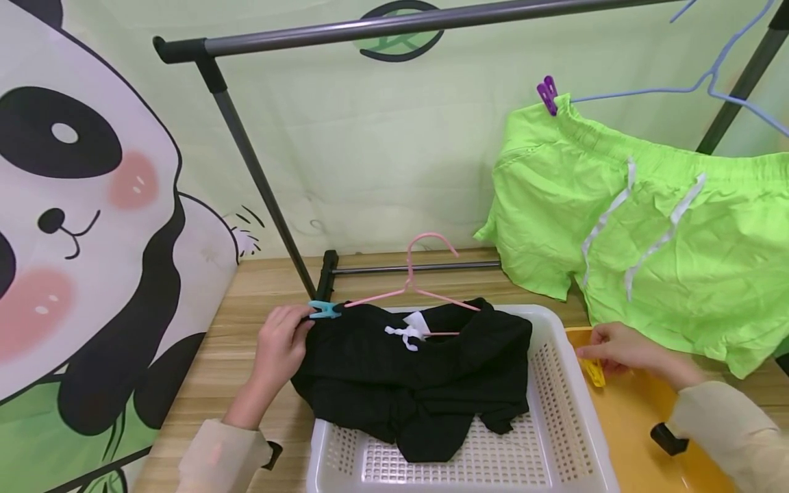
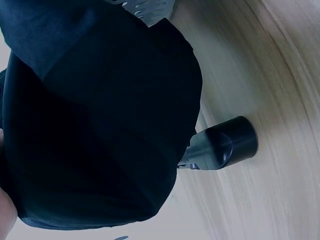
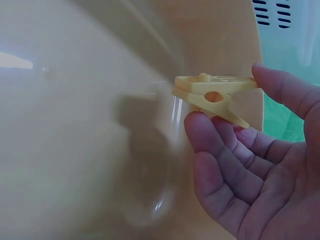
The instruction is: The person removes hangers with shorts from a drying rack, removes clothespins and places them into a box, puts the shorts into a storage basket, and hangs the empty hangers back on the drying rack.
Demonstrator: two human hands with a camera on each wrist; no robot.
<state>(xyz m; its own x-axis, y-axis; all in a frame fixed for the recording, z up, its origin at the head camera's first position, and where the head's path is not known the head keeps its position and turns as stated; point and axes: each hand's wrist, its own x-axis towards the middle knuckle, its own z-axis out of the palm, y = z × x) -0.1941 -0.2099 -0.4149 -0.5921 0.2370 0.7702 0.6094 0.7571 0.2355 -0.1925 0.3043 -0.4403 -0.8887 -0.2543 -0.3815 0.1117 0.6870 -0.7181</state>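
Black shorts (image 1: 370, 363) with a white drawstring lie over a white basket, a pink hanger (image 1: 409, 284) inside their waistband. At the waistband's left corner sits a light-blue clothespin (image 1: 324, 309). My left hand (image 1: 280, 346) pinches the handle end of that clothespin; the left wrist view shows mostly black fabric (image 2: 110, 120), with a bit of the hand at the edge. My right hand (image 1: 622, 349) holds a yellow clothespin (image 3: 215, 95) between thumb and fingers, over a yellow-orange tub (image 1: 641, 418).
The white basket (image 1: 557, 383) stands on the wooden surface (image 1: 203, 397) beside the tub. Behind is a grey metal rack (image 1: 370, 27). Lime-green shorts (image 1: 666, 226) hang at the right from a blue hanger (image 1: 709, 75), a purple clothespin (image 1: 546, 94) at their corner.
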